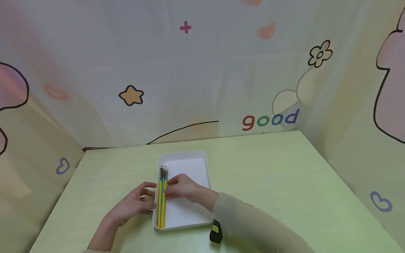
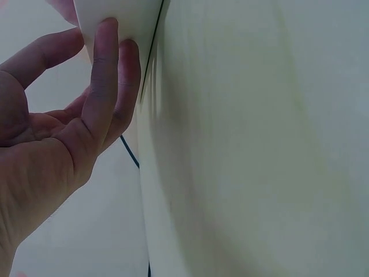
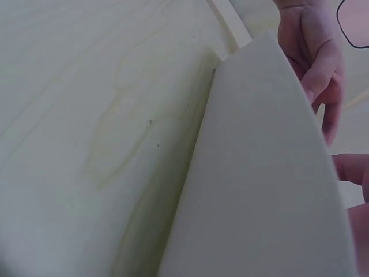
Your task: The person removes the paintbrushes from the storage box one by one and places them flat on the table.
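Observation:
A shallow white tray (image 1: 190,214) lies on the table. Along its left inner wall lie several slim paintbrushes (image 1: 162,200) side by side, bristle ends pointing away, with yellow and teal handles. My left hand (image 1: 134,203) is at the tray's left side, its loosely bent fingers touching the outer wall; the left wrist view shows fingertips against the white tray wall (image 2: 132,17). Reaching over the tray from the right, my right hand (image 1: 183,188) touches the rightmost brush with its fingertips. In the right wrist view the tray's outer wall (image 3: 259,173) hides most of that hand.
A small black object (image 1: 216,233) with a yellow-green patch is beside the right sleeve, near the tray's front right corner. The pale green table (image 1: 284,175) extends on both sides. Printed cloth walls (image 1: 190,70) stand behind and at the sides.

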{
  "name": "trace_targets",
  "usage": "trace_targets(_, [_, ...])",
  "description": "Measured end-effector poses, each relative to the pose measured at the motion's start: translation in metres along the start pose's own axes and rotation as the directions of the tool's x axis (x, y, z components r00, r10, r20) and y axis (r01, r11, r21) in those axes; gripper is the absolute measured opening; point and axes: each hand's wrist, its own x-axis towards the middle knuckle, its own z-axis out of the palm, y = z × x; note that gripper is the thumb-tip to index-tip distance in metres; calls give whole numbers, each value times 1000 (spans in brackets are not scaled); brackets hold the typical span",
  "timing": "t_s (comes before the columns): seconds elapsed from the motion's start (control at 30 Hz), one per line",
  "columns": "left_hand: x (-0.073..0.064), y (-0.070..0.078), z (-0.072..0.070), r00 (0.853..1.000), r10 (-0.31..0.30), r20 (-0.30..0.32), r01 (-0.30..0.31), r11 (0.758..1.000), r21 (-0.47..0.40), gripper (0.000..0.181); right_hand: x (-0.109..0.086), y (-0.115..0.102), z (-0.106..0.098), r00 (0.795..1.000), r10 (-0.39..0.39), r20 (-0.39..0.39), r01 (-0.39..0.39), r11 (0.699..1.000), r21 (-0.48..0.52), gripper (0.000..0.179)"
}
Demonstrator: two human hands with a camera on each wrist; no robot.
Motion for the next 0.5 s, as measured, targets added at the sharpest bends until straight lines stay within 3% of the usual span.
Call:
trace_targets(0.33, [1,1,-1,1000,-16,7,15,1000,10,68,6,2,13,993,-71,-92,55,984,-170,33])
trace_targets(0.5, [1,-2,-1,1000,-6,10,6,1000,3,69,6,0,15,993,-60,-106,41,984,-173,32])
